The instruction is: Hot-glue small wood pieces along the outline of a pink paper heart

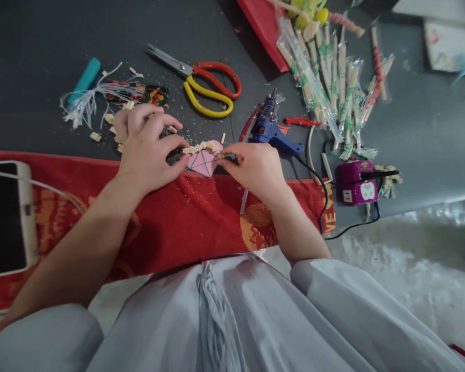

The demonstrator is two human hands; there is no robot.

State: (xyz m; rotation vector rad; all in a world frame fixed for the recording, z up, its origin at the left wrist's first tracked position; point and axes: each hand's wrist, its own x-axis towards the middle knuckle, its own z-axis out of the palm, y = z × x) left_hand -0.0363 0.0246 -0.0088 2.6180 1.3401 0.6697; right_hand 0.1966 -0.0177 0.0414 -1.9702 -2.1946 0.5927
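Observation:
A small pink heart-shaped piece with dark crossing lines lies at the edge of the red cloth. Cream, beadlike bits form a row along its upper edge. My left hand pinches the heart's left side between thumb and forefinger, its other fingers raised and spread. At the right side, my right hand has thumb and forefinger closed on a tiny cream bit, too small to name surely. A blue glue gun lies just beyond my right hand, and scissors with red and yellow handles rest farther back.
Wrapped wooden sticks are heaped at the back right. A purple power block with black cords sits at the right. On the left are a tablet, a white-stringed tassel and a teal cylinder. Red cloth covers the near edge.

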